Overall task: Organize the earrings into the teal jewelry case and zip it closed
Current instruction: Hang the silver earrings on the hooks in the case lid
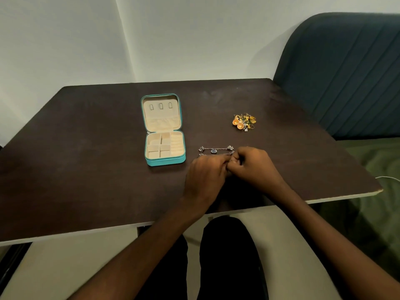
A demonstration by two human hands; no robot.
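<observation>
Dark brown table (86, 148) bearing an open teal jewelry case (165, 146), its beige compartments exposed. Left hand (205, 172) and right hand (253, 167), knuckles touching, pinch silver chain earrings (216, 150) just right of the case. Orange-and-yellow earring pile (244, 121) lies beyond.

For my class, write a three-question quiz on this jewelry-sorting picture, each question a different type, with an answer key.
1. True or false: the teal jewelry case lies zipped shut on the table.
2. Which side of the case is the orange and yellow earring pile on? A) left B) right
3. Fill in: the left hand and right hand meet over the silver ______.

Key:
1. False; it is open, its compartments holding no jewelry.
2. B
3. chain jewelry, its exact kind too small to tell.
</observation>
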